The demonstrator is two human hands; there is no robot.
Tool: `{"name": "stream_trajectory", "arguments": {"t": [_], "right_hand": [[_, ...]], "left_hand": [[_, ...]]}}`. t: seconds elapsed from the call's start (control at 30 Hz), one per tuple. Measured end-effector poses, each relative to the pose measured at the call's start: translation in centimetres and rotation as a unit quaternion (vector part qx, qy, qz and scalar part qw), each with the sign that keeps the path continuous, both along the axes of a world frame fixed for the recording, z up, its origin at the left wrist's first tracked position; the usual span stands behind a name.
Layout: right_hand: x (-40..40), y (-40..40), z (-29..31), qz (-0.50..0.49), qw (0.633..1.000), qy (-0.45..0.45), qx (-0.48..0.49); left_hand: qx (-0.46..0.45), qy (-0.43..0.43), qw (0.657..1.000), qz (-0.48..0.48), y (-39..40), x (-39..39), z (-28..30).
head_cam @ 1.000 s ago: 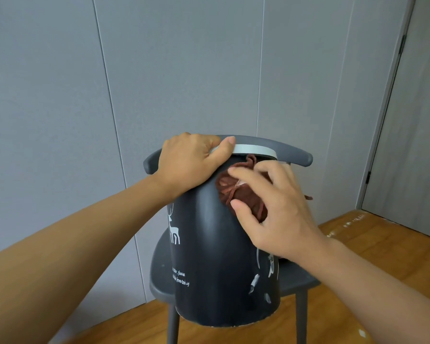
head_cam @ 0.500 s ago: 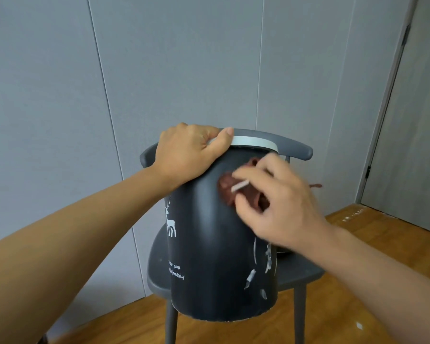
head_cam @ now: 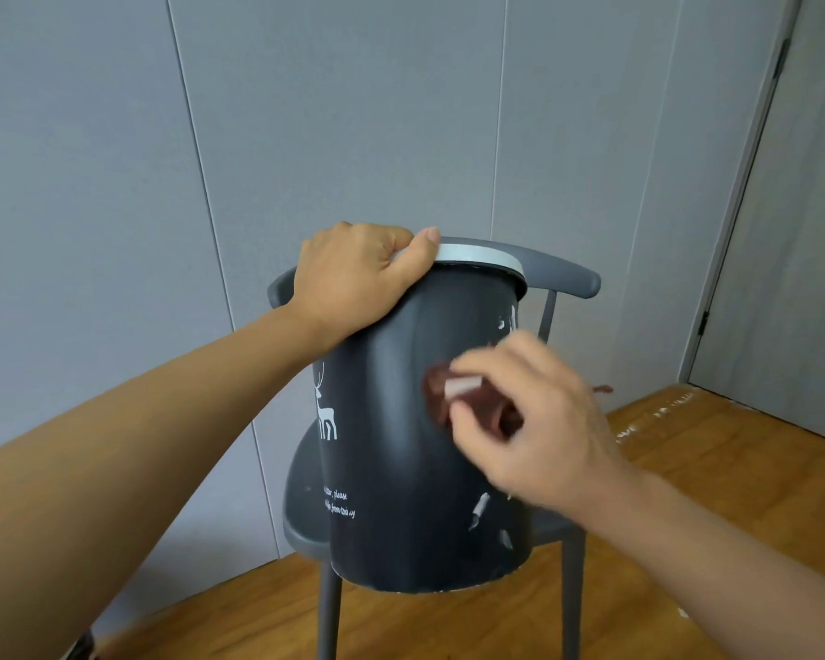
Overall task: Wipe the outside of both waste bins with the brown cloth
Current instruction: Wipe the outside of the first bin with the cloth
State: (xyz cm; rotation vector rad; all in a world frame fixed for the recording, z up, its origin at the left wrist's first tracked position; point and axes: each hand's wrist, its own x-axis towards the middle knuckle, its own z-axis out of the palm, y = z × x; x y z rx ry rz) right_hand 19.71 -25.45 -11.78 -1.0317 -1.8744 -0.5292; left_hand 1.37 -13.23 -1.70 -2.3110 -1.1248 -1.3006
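Observation:
A dark grey waste bin (head_cam: 391, 493) with a white deer print and a pale rim ring stands tilted towards me on a chair seat. My left hand (head_cam: 353, 278) grips its rim at the top left, thumb along the pale ring. My right hand (head_cam: 529, 416) holds a bunched brown cloth (head_cam: 441, 393) with a white tag and presses it against the bin's upper right side. The hand is blurred. Only one bin is in view.
The grey chair (head_cam: 572, 278) carries the bin, its curved backrest behind the rim and its legs on a wooden floor (head_cam: 715, 473). Grey wall panels stand close behind. A grey door (head_cam: 791, 288) is at the right.
My right hand has slid the cloth down the bin's side from near the rim. The bin has lifted and tipped a little. My left hand keeps its grip on the rim.

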Motion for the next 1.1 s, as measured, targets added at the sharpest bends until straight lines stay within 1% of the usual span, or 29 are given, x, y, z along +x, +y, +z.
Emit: {"name": "stream_trajectory", "arguments": {"t": [0.03,0.07,0.13,0.2,0.27,0.37,0.43,0.53,0.6,0.67,0.77,0.87,0.9,0.93,1.0,1.03,1.1], "right_hand": [[0.0,0.8,1.1,-0.023,0.999,0.042,0.007],[0.0,1.5,1.9,-0.047,0.997,0.063,0.011],[-0.3,2.2,2.2,-0.064,0.996,0.062,0.01],[-1.1,2.0,1.3,-0.045,0.998,0.054,0.004],[-1.7,1.8,0.7,-0.031,0.997,0.066,0.012],[-1.7,2.2,0.3,-0.043,0.995,0.084,0.021],[-1.2,1.6,-1.0,-0.021,0.998,0.059,0.001],[-0.6,-0.3,-3.5,0.024,1.0,-0.01,-0.018],[-0.3,-0.8,-4.2,0.034,0.998,-0.034,-0.028],[-0.3,-0.9,-4.3,0.036,0.998,-0.034,-0.028],[-0.3,-1.1,-4.3,0.042,0.998,-0.042,-0.023],[-0.6,-1.0,-4.2,0.046,0.997,-0.053,-0.027],[-0.7,-1.0,-4.0,0.053,0.997,-0.039,-0.028],[-0.8,-0.9,-3.6,0.061,0.998,-0.008,-0.029],[-0.6,-0.5,-2.4,0.062,0.994,0.084,-0.021],[-0.3,-0.1,-1.6,0.045,0.991,0.124,-0.011],[0.0,1.1,-0.1,0.002,0.986,0.166,0.003]], "left_hand": [[-0.001,0.001,1.0,0.0,0.0,0.1,0.0],[-0.002,0.001,1.0,0.0,-0.1,0.1,0.1],[-0.007,-0.002,1.0,0.004,0.1,0.0,0.1],[-0.016,-0.01,1.0,0.007,0.2,-0.4,0.0],[-0.016,-0.016,1.0,0.005,0.3,-0.8,-0.2],[-0.016,-0.019,1.0,0.005,0.2,-1.0,-0.1],[-0.028,-0.029,0.999,0.003,0.4,-1.3,-0.1],[-0.052,-0.045,0.998,-0.01,0.9,-2.1,-0.2],[-0.059,-0.042,0.997,-0.022,1.2,-2.5,-0.4],[-0.057,-0.022,0.998,-0.032,1.1,-2.8,-0.2],[-0.038,0.032,0.998,-0.031,0.4,-2.8,1.1],[-0.047,0.067,0.995,-0.055,-0.3,-1.3,2.7],[-0.052,0.075,0.995,-0.045,-0.3,-0.5,2.7],[-0.043,0.083,0.996,-0.015,-0.2,0.3,2.6],[0.02,0.107,0.992,0.066,0.3,1.3,1.7],[0.042,0.107,0.99,0.082,0.4,1.4,1.3],[0.062,0.095,0.991,0.077,0.7,1.1,1.0]]}}
